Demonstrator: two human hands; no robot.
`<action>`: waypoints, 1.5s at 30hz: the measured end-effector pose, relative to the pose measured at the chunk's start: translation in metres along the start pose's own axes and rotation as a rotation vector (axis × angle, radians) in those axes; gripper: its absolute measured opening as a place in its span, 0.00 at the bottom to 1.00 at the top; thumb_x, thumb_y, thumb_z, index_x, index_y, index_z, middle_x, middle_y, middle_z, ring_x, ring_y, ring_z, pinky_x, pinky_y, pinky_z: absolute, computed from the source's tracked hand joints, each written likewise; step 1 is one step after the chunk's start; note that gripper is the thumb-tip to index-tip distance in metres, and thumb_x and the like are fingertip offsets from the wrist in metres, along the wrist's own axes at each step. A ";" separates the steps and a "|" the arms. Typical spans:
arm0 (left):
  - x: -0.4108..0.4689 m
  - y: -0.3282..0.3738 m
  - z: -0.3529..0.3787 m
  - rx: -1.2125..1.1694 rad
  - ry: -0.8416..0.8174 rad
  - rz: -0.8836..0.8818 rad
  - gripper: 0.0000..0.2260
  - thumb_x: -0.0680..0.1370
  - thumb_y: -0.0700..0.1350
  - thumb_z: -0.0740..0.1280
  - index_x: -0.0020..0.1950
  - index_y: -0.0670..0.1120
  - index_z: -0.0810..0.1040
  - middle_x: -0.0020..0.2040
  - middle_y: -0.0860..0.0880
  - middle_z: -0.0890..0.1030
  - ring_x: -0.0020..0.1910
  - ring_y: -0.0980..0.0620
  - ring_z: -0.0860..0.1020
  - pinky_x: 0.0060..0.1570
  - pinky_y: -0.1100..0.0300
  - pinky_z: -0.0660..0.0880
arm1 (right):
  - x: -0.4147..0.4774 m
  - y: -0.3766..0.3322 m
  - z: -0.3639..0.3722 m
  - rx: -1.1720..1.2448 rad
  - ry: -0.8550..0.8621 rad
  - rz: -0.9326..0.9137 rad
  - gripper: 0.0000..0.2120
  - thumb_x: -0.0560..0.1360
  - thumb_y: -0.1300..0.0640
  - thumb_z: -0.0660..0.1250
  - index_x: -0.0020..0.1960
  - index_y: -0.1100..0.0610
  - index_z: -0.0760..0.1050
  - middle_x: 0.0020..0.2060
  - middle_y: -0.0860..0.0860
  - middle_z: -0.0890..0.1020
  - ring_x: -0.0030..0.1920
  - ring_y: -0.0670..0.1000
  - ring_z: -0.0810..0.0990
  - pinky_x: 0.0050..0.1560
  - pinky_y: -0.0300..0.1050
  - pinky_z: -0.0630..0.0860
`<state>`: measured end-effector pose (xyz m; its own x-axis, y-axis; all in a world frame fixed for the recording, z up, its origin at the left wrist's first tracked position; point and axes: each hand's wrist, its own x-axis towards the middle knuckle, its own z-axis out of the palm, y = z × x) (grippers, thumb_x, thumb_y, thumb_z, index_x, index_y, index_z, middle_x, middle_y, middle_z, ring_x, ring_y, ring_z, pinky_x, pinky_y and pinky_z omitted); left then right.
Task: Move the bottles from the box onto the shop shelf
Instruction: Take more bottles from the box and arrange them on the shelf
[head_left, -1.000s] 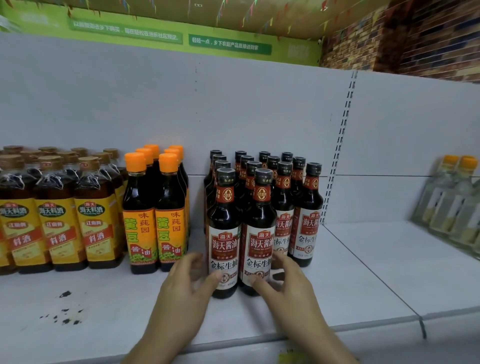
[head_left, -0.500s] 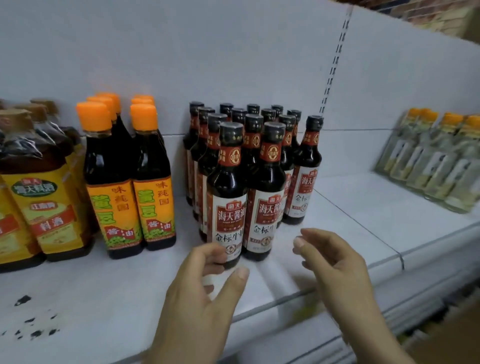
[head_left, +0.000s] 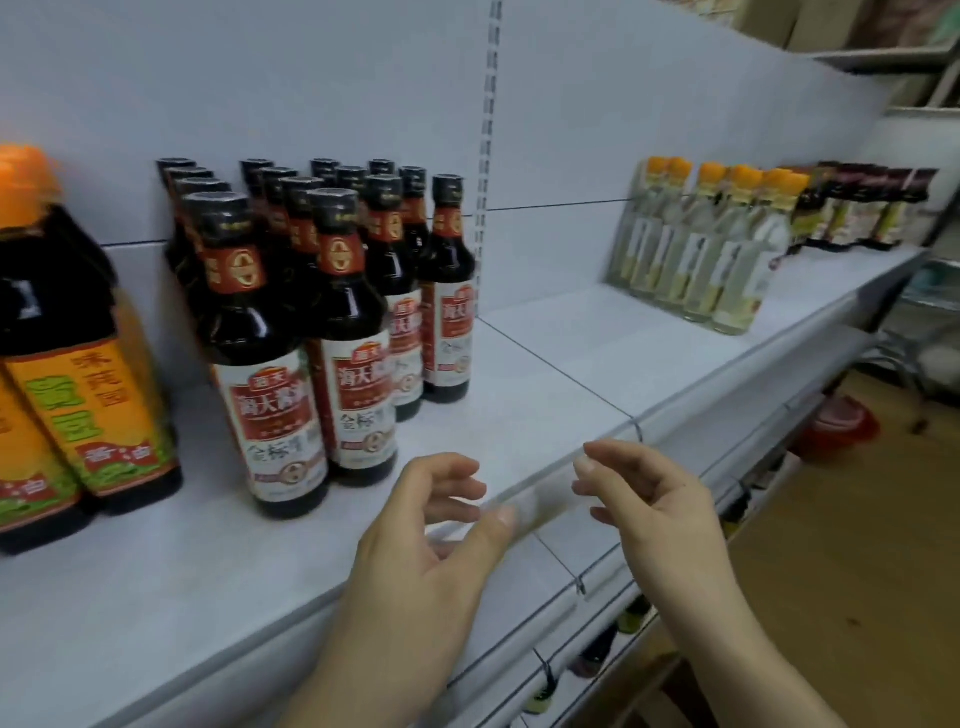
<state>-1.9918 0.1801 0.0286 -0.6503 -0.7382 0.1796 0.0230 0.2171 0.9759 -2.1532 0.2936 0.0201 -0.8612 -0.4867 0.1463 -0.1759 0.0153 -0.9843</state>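
Both hands are empty. Your left hand (head_left: 431, 525) and right hand (head_left: 644, 499) hover over the front lip of the shelf (head_left: 561, 353), fingers loosely curled, gripping nothing.

The bottles (head_left: 358, 332) stand just ahead and to the left of your left hand. They're upright in a tight block, labels out, front pair close to the lip. That's a sensible pack: rows brace each other and the labels face the customer. The rightmost column (head_left: 448, 291) stops short of the front, so my guess is the next ones go there, straight ahead of your left hand.

Bare shelf lies ahead of your right hand. The orange-cap bottles (head_left: 88, 395) are far left of the left hand, and the clear bottles (head_left: 696, 270) are well beyond the right hand. Keep the types apart.

The box isn't in view, so I can't say how many are left. With both hands free, the next step looks like a reach back to it.
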 end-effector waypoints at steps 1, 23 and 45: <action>0.001 0.001 0.013 -0.008 -0.019 -0.001 0.14 0.73 0.56 0.75 0.56 0.58 0.78 0.51 0.61 0.83 0.53 0.59 0.81 0.49 0.62 0.74 | 0.001 0.002 -0.010 0.002 0.007 0.005 0.07 0.77 0.54 0.74 0.54 0.51 0.84 0.46 0.48 0.88 0.50 0.47 0.86 0.58 0.55 0.82; -0.008 -0.008 0.361 0.089 -0.298 -0.155 0.10 0.77 0.54 0.72 0.57 0.55 0.78 0.51 0.55 0.82 0.51 0.57 0.81 0.50 0.54 0.79 | 0.034 0.091 -0.337 -0.002 0.253 0.140 0.06 0.77 0.50 0.73 0.53 0.48 0.84 0.46 0.47 0.86 0.48 0.44 0.85 0.42 0.38 0.80; 0.095 -0.107 0.563 0.137 -0.847 -0.246 0.09 0.77 0.52 0.73 0.55 0.56 0.77 0.49 0.54 0.82 0.50 0.55 0.81 0.53 0.56 0.77 | 0.079 0.175 -0.453 -0.142 0.785 0.513 0.07 0.77 0.50 0.73 0.54 0.47 0.81 0.47 0.44 0.86 0.48 0.44 0.85 0.53 0.46 0.82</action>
<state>-2.4837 0.4468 -0.1284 -0.9691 -0.0656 -0.2378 -0.2466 0.2292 0.9416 -2.4684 0.6536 -0.0960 -0.9151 0.3347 -0.2251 0.3012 0.1959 -0.9332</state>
